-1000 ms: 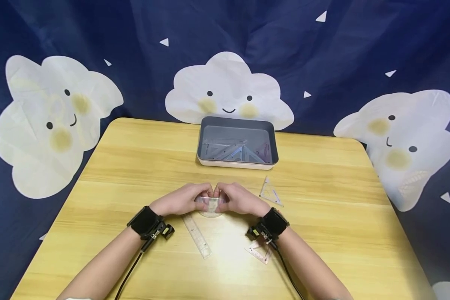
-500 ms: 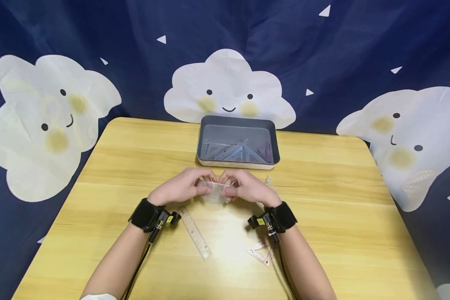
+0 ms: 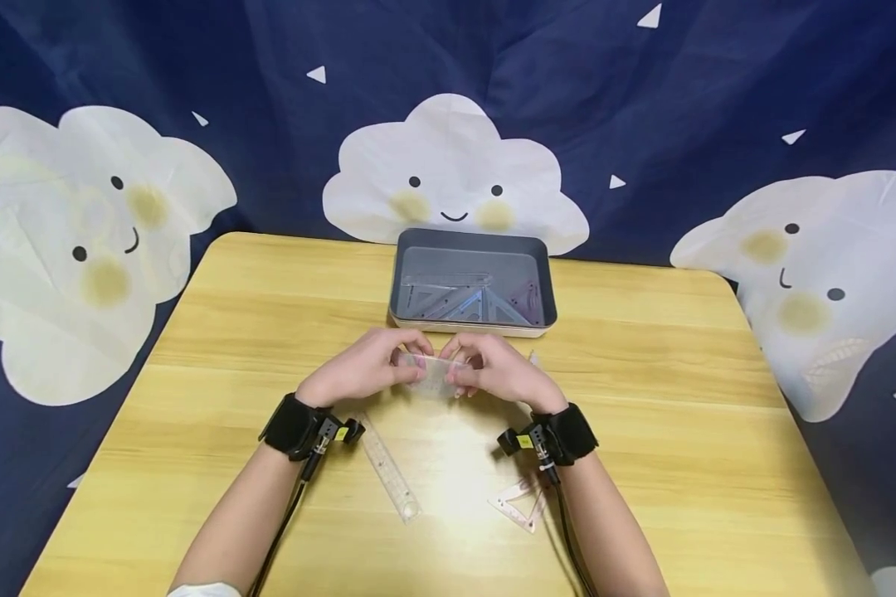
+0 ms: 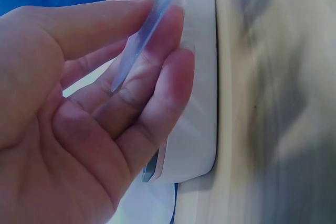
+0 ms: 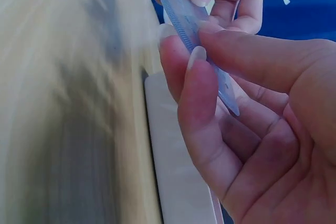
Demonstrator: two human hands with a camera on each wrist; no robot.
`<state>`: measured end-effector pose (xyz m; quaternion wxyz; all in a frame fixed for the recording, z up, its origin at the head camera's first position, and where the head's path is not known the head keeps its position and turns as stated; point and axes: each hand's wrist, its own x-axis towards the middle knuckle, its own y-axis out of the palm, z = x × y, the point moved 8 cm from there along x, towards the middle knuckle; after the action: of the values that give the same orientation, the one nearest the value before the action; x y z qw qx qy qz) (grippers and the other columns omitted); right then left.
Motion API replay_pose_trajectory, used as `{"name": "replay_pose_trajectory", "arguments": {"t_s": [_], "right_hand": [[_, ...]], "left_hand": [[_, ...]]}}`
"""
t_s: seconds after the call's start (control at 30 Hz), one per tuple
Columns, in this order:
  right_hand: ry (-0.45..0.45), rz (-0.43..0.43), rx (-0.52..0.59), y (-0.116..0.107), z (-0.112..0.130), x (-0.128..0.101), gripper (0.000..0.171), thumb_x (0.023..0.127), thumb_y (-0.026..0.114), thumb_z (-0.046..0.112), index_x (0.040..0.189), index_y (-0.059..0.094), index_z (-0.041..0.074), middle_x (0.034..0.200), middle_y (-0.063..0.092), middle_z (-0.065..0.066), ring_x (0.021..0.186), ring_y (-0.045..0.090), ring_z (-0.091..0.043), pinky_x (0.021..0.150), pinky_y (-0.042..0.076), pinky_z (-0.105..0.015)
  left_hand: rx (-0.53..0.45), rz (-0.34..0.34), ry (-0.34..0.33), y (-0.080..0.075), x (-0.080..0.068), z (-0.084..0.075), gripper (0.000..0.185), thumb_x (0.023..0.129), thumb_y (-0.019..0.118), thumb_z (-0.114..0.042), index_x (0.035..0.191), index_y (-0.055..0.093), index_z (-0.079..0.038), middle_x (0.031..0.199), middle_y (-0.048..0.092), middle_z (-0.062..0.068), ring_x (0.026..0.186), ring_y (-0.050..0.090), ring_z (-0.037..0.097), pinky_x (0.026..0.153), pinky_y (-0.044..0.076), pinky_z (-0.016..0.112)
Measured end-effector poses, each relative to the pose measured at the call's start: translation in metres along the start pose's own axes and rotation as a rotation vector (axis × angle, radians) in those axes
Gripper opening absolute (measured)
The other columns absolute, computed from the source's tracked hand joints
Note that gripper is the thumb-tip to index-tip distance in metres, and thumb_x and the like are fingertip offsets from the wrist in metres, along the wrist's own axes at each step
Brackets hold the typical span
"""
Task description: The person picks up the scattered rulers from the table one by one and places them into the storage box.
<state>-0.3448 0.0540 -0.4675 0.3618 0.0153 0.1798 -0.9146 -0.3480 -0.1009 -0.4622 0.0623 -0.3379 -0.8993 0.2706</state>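
in the head view, the left hand (image 3: 362, 369) and right hand (image 3: 508, 373) pinch a clear protractor (image 3: 435, 377) over the table (image 3: 284, 290), by the near edge of a grey-lined box (image 3: 485, 259) at the table's far edge; inside lie a ruler (image 3: 448, 280) and set squares (image 3: 472, 307). in the left wrist view, thumb and fingers clasp it edge-on. in the right wrist view, tick marks show, though its outline is hard to make out. the step seems two-handed handling in mid-air; moving on calls for an even grip.
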Motion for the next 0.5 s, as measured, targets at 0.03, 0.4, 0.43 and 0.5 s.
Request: {"name": "replay_pose_trajectory", "arguments": {"t_s": [0.03, 0.4, 0.43, 0.5], "right_hand": [[-0.006, -0.013, 0.006, -0.001, 0.001, 0.000, 0.022, 0.099, 0.068, 0.002, 0.121, 0.064, -0.003, 0.093, 0.075, -0.018, 0.076, 0.072, -0.043, 0.070, 0.061, -0.057], [-0.026, -0.191, 0.139, -0.019, -0.005, 0.000, 0.025, 0.100, 0.068, 0.001, 0.124, 0.063, 0.000, 0.099, 0.072, -0.024, 0.082, 0.072, -0.049, 0.075, 0.061, -0.059], [-0.029, -0.210, 0.153, -0.020, -0.005, 0.000, 0.026, 0.099, 0.068, 0.000, 0.124, 0.063, 0.000, 0.099, 0.071, -0.024, 0.082, 0.072, -0.049, 0.075, 0.061, -0.059], [-0.028, -0.247, 0.176, -0.022, -0.006, 0.001, 0.026, 0.099, 0.068, -0.001, 0.125, 0.063, 0.000, 0.099, 0.072, -0.022, 0.083, 0.073, -0.048, 0.076, 0.061, -0.059]], "left_hand": [[-0.010, -0.016, -0.004, -0.002, 0.001, 0.000, 0.023, 0.098, 0.074, -0.012, 0.121, 0.069, -0.010, 0.106, 0.074, 0.002, 0.085, 0.070, 0.015, 0.075, 0.059, 0.036], [-0.150, -0.286, -0.022, -0.016, 0.010, 0.000, 0.041, 0.099, 0.074, -0.014, 0.137, 0.058, -0.011, 0.115, 0.069, 0.006, 0.079, 0.069, 0.019, 0.063, 0.053, 0.028], [-0.168, -0.316, -0.025, -0.016, 0.010, 0.001, 0.045, 0.099, 0.074, -0.013, 0.140, 0.055, -0.011, 0.114, 0.069, 0.006, 0.080, 0.070, 0.020, 0.062, 0.053, 0.027], [-0.211, -0.367, -0.032, -0.016, 0.010, 0.004, 0.054, 0.099, 0.073, -0.011, 0.146, 0.049, -0.007, 0.110, 0.069, 0.008, 0.081, 0.072, 0.023, 0.062, 0.053, 0.026]]}}
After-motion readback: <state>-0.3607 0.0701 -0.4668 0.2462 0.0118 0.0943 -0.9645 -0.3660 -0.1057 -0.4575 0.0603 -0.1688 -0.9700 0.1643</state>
